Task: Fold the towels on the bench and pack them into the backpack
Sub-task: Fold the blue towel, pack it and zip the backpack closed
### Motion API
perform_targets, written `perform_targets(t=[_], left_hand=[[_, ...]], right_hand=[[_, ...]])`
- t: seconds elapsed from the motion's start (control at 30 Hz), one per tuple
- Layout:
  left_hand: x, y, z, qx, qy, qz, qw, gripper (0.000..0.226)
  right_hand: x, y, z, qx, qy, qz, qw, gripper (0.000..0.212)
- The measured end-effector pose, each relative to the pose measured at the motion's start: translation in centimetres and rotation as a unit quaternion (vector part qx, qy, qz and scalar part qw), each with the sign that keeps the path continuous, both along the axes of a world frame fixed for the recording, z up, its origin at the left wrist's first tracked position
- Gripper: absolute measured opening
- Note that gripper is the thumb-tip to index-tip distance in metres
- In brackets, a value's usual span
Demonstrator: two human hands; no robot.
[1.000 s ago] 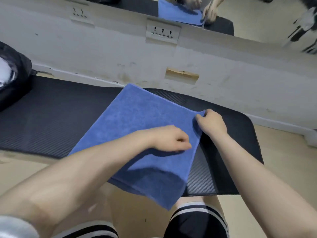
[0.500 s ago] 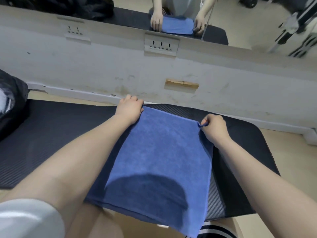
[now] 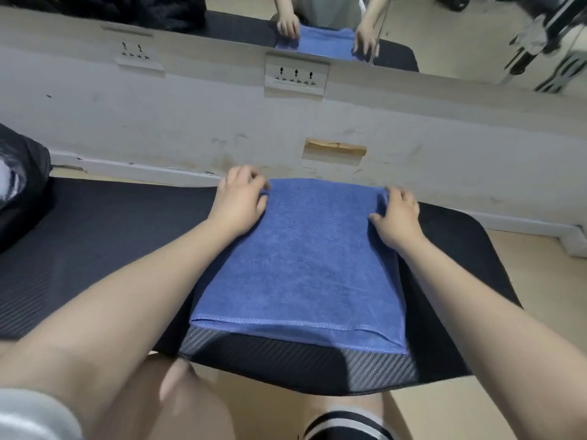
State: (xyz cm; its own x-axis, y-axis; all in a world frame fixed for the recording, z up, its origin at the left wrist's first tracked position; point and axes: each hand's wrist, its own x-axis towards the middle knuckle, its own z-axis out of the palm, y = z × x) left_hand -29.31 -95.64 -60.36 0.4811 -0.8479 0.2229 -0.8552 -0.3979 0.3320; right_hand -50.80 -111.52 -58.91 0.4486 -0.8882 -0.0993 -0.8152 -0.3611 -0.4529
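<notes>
Blue towel [image 3: 301, 265]: lies flat on the right-hand part of the black padded table [image 3: 104, 249], doubled over, two hemmed layers visible at the near edge, the upper hem set slightly back from the lower. Far edge runs close to the far rim of the table, beneath the white wall.

Left grip [image 3: 239, 200]: placed on the far left corner of the towel, fingers curled, pinching the corner fabric. Right grip [image 3: 397, 217]: placed on the far right corner, fingers curled over a small raised bunch of cloth, pinching it. Both grips sit at the far end; the towel body extends from them toward the near edge, between the two forearms.

Step in hand, as judged: first fold laid down, far corners being aligned and held. Folding not yet complete; packing not yet begun.

Next move, as judged: requires a second fold, either drawing the far edge back onto the near hems or turning one side over the other. Requires both layers pinched together at each corner, otherwise the layers may slip and the offset at the near hem may widen. Requires flattening of the bunch under the right grip first.

Backpack [image 3: 22, 185]: dark, only partly in view at the left end of the table, well apart from the towel.
</notes>
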Motion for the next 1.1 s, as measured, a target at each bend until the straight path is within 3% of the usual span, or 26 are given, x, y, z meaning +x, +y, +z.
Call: perform_targets(t=[0.13, 0.27, 0.43, 0.6, 0.7, 0.87, 1.0, 1.1], left_hand=[[-2.9, 3.8, 0.0, 0.047, 0.05, -0.121, 0.99, 0.015], [-5.2, 7.1, 0.9, 0.109, 0.048, -0.166, 0.979, 0.011], [-7.0, 10.7, -0.3, 0.082, 0.003, -0.209, 0.974, 0.046], [-7.9, 12.7, -1.2, 0.039, -0.049, -0.227, 0.972, 0.049], [-7.7, 13.2, -1.0, 0.044, -0.103, -0.247, 0.963, 0.048], [-7.5, 12.6, -0.5, 0.063, -0.171, -0.249, 0.951, 0.037], [-7.9, 13.0, -0.1, 0.016, -0.123, -0.21, 0.97, 0.031], [-7.8, 13.4, 0.8, -0.027, -0.044, -0.202, 0.978, 0.022]], right_hand=[[-4.5, 2.9, -1.0, -0.029, -0.044, 0.12, 0.991, 0.022], [-7.0, 4.9, -0.2, -0.051, -0.022, 0.26, 0.964, 0.01], [-8.7, 8.2, 0.3, -0.031, 0.031, 0.387, 0.921, 0.008], [-10.4, 8.6, -0.2, -0.086, 0.029, 0.389, 0.917, 0.027], [-11.4, 8.9, -0.4, -0.15, 0.062, 0.447, 0.88, 0.043], [-11.4, 8.5, -0.3, -0.145, 0.037, 0.434, 0.888, 0.034], [-11.3, 7.8, 1.3, -0.096, -0.045, 0.384, 0.917, 0.029], [-11.7, 7.2, 2.6, -0.054, -0.12, 0.392, 0.91, 0.02]])
